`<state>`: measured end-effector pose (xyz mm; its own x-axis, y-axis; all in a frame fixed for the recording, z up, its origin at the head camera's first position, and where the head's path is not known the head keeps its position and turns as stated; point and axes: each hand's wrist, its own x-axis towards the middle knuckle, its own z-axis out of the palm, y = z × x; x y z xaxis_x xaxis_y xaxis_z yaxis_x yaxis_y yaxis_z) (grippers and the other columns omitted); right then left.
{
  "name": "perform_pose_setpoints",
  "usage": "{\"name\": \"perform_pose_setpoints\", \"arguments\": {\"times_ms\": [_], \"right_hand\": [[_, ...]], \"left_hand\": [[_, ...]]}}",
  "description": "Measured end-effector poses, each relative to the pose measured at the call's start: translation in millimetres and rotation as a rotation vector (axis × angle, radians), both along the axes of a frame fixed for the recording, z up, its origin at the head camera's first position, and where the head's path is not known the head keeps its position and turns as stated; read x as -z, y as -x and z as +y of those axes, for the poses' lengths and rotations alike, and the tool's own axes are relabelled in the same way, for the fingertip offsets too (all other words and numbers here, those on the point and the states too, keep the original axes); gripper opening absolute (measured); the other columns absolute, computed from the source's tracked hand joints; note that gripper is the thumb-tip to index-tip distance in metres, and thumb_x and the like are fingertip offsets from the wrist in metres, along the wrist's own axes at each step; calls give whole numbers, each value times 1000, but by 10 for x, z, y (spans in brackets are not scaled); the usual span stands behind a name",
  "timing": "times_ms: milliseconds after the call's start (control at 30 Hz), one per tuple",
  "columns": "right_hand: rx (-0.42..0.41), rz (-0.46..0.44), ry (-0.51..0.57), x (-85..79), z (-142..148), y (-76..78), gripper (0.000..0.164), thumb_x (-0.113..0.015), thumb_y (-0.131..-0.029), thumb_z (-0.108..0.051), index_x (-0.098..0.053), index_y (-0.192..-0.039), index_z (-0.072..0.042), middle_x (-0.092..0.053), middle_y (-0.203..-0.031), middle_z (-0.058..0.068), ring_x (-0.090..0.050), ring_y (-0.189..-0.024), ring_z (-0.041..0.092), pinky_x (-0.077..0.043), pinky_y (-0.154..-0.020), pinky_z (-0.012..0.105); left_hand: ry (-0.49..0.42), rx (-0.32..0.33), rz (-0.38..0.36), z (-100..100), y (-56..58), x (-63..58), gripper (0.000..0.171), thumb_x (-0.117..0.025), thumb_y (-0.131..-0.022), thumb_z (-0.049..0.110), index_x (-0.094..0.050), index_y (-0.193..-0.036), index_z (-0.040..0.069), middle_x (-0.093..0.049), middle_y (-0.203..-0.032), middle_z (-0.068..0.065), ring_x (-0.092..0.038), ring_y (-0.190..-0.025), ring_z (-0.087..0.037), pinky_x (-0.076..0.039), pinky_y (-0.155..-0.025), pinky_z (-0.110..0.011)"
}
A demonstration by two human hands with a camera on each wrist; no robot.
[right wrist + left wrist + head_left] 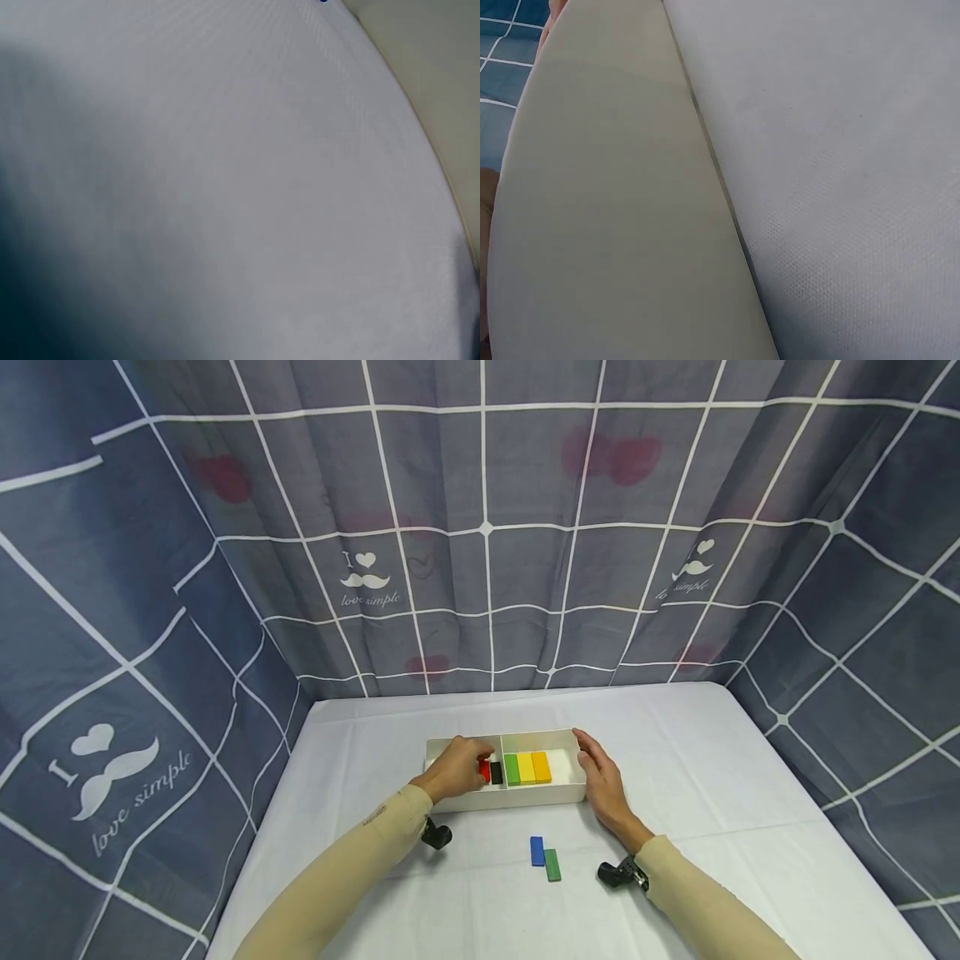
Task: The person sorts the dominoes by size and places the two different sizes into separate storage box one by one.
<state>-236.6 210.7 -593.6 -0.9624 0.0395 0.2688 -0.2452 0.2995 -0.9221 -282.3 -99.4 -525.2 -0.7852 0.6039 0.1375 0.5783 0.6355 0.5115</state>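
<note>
A white two-compartment box (517, 798) stands on the table in the head view. Reaching into its left compartment, my left hand (454, 768) pinches a red block (484, 772), partly hidden by the fingers. Beside that block is a black block (496, 773), close to the divider. My right hand (606, 785) holds the box's right end, fingers toward the far corner. In the right compartment, a light green block (512, 769), a yellow block (526, 768) and an orange block (541, 767) lie side by side. Neither wrist view shows the blocks in the box.
In front of the box, a blue block (537, 852) and a dark green block (552, 865) lie on the white tablecloth (480, 910). A grey checked curtain (525, 568) surrounds the table's back and sides. Sleeve and cloth fill most of the left wrist view.
</note>
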Motion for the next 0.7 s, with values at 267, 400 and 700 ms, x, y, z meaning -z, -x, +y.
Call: {"name": "perform_pose_setpoints", "arguments": {"times_ms": [267, 400, 700], "right_hand": [[5, -4, -9, 10, -3, 0, 47, -44, -119, -21, -49, -165, -13, -47, -171, 14, -42, -160, 37, -32, -127, 18], [8, -16, -15, 14, -6, -3, 47, -43, -119, -22, -49, -165, -16, -48, -171, 12, -42, -160, 35, -32, -126, 18], [5, -24, -12, -17, -7, -12, 47, -42, -119, -23, -48, -166, -16, -48, -171, 12, -43, -159, 34, -33, -123, 14]], "left_hand": [[58, -38, -62, 62, -43, -75, 44, -84, -78, -12, -79, -121, -3, -79, -107, -16, -63, -87, -24, -62, -89, -40], [59, -52, -83, 70, -41, -64, 50, -85, -77, -12, -79, -126, -3, -80, -118, -18, -68, -95, -25, -64, -98, -43], [74, -63, -107, 85, -13, -52, 55, -86, -77, -10, -78, -130, 0, -79, -126, -16, -70, -102, -25, -63, -103, -43]]}}
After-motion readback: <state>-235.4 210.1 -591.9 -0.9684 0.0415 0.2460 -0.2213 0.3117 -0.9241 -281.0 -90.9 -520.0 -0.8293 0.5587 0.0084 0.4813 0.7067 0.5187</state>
